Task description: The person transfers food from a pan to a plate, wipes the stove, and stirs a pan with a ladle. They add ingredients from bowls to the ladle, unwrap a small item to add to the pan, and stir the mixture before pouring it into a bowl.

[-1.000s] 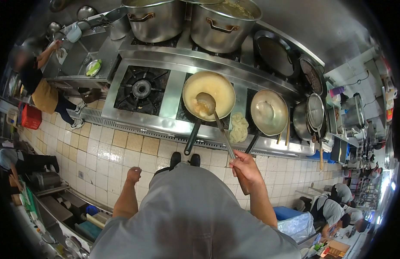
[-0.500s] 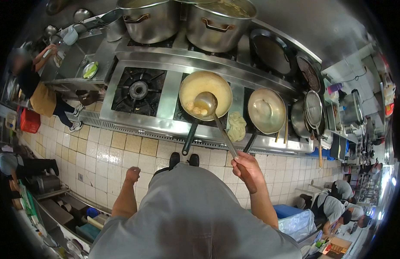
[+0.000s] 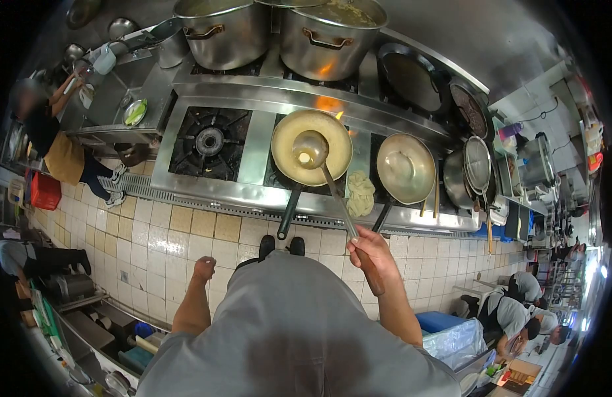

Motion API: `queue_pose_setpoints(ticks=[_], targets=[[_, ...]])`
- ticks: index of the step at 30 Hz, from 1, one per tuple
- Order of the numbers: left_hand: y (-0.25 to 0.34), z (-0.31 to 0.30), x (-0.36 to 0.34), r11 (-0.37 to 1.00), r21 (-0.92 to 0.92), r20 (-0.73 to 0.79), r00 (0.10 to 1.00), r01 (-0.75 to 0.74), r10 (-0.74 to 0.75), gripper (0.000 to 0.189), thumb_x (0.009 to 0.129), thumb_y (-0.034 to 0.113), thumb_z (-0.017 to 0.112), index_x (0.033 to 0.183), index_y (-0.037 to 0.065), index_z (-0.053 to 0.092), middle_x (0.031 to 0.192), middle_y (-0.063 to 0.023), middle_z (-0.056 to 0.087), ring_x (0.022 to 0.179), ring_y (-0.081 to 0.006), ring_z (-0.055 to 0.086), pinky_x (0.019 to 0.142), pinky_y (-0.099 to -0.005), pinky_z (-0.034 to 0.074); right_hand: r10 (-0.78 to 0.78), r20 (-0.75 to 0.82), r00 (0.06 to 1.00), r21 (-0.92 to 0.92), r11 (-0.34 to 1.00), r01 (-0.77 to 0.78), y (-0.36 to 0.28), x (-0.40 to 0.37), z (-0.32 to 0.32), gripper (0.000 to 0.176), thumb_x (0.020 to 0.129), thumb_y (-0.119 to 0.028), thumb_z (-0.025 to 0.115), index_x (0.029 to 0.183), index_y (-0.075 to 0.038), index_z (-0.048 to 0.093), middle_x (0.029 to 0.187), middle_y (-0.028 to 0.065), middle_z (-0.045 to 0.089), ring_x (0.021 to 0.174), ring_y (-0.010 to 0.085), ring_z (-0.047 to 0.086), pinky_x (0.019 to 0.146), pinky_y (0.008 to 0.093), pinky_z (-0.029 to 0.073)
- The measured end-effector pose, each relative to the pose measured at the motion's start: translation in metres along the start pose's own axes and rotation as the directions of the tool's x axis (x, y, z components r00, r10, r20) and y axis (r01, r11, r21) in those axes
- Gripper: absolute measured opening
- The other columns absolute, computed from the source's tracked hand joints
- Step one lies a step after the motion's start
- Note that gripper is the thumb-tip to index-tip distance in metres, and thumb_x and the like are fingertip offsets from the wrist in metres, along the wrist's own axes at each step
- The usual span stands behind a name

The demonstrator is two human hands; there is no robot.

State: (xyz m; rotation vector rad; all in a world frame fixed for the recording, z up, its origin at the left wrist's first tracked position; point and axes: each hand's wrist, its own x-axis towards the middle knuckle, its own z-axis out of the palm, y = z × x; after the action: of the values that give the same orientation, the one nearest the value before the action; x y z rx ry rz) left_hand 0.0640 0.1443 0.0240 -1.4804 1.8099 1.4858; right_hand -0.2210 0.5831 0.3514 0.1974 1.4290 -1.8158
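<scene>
My right hand (image 3: 372,251) is wrapped round the wooden-ended handle of a long metal ladle (image 3: 310,149). The ladle's bowl is over the middle of a pale-coated pan (image 3: 286,126), with a small light piece showing in it. This pan sits on a burner, its dark handle pointing toward me. My left hand (image 3: 204,268) hangs above the floor, away from the stove, its fingers curled with nothing in them. A crumpled light cloth (image 3: 360,194) lies between that pan and a second, shiny pan (image 3: 406,169).
Two large pots (image 3: 326,43) stand behind the burners. A bare burner (image 3: 210,141) is at left, strainers (image 3: 478,164) at right. One person (image 3: 64,149) stands by the sink; other people are at lower right and far left.
The ladle's bowl has shifted slightly up and left in the pan, and fewer pieces show in it. An orange flame glow now appears behind the pan. My left hand has barely moved.
</scene>
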Motion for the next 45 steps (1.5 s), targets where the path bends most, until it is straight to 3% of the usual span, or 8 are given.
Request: queue_pose_setpoints(ticks=[20,32,34,37,39,41,43,45], targets=[[0.009,-0.010,0.021,0.997,0.077,0.064,0.998,-0.017,0.012,0.034,0.090,0.027,0.066,0.115,0.003,0.065,0.076,-0.0108,0.066,0.060,-0.0184,0.061,0.047,-0.0335,0.049,-0.012,0.059,0.998,-0.393,0.919,0.034,0.025,-0.017,0.031,0.053,0.091,-0.002,0.062,0.142,-0.003,0.048,0.074,-0.0023,0.058,0.053,0.0060,0.054,0.048,0.0221,0.048],[0.003,-0.002,0.136,0.817,0.413,0.266,0.911,-0.404,0.316,0.025,0.090,0.026,0.065,0.104,0.006,0.067,0.071,-0.0075,0.063,0.057,-0.0162,0.059,0.045,-0.0306,0.048,-0.081,0.012,0.997,-0.321,0.943,0.081,0.041,-0.038,0.057,0.051,0.090,0.000,0.063,0.140,0.001,0.049,0.080,-0.0010,0.060,0.062,0.0058,0.054,0.054,0.0227,0.047],[0.021,0.004,0.136,0.810,0.401,0.263,0.901,-0.428,0.345,0.035,0.083,0.034,0.069,0.101,0.004,0.072,0.103,-0.0209,0.071,0.103,-0.0362,0.066,0.092,-0.0407,0.052,-0.143,0.021,0.989,-0.319,0.937,0.142,0.053,-0.028,0.058,0.051,0.091,-0.002,0.063,0.140,0.001,0.049,0.079,0.0000,0.060,0.061,0.0072,0.054,0.053,0.0236,0.046],[0.035,0.018,0.141,0.774,0.403,0.296,0.870,-0.487,0.393,0.034,0.088,0.035,0.061,0.101,0.005,0.071,0.104,-0.0215,0.070,0.099,-0.0379,0.066,0.089,-0.0440,0.052,-0.125,0.001,0.992,-0.143,0.982,0.124,0.061,-0.016,0.051,0.051,0.093,-0.006,0.061,0.141,0.002,0.047,0.080,0.0023,0.061,0.058,0.0099,0.053,0.052,0.0246,0.045],[0.039,0.020,0.161,0.140,0.567,0.620,0.533,-0.812,0.576,0.038,0.092,0.037,0.050,0.093,0.005,0.069,0.101,-0.0234,0.068,0.095,-0.0410,0.064,0.086,-0.0495,0.050,-0.036,-0.045,0.998,0.257,0.965,0.046,0.059,-0.020,0.053,0.049,0.096,-0.014,0.059,0.140,0.001,0.046,0.082,0.0047,0.060,0.056,0.0121,0.051,0.049,0.0250,0.041],[0.064,0.025,0.119,0.388,0.568,0.549,0.685,-0.726,0.479,0.042,0.093,0.036,0.043,0.082,0.002,0.064,0.090,-0.0239,0.066,0.088,-0.0436,0.063,0.081,-0.0554,0.047,-0.144,0.168,0.975,0.615,0.788,0.010,0.075,-0.013,0.032,0.034,0.095,-0.016,0.060,0.126,-0.002,0.056,0.082,0.0019,0.061,0.056,0.0102,0.049,0.047,0.0258,0.038],[0.066,0.025,0.131,-0.215,0.553,0.791,0.426,-0.805,0.438,0.027,0.084,0.032,0.056,0.074,0.008,0.063,0.078,-0.0166,0.067,0.077,-0.0347,0.065,0.072,-0.0500,0.049,-0.205,0.206,0.957,0.715,0.699,-0.004,0.079,-0.024,0.025,0.029,0.097,-0.018,0.060,0.121,-0.004,0.057,0.084,0.0016,0.061,0.056,0.0094,0.049,0.049,0.0253,0.038],[0.062,0.030,0.117,-0.400,0.429,0.831,0.181,-0.810,0.526,0.014,0.080,0.019,0.064,0.072,0.008,0.061,0.072,-0.0113,0.066,0.069,-0.0284,0.065,0.063,-0.0445,0.049,-0.309,0.153,0.939,0.761,0.643,0.087,0.076,-0.056,0.018,0.026,0.098,-0.017,0.057,0.120,-0.004,0.057,0.084,0.0029,0.062,0.055,0.0107,0.050,0.049,0.0257,0.039]])
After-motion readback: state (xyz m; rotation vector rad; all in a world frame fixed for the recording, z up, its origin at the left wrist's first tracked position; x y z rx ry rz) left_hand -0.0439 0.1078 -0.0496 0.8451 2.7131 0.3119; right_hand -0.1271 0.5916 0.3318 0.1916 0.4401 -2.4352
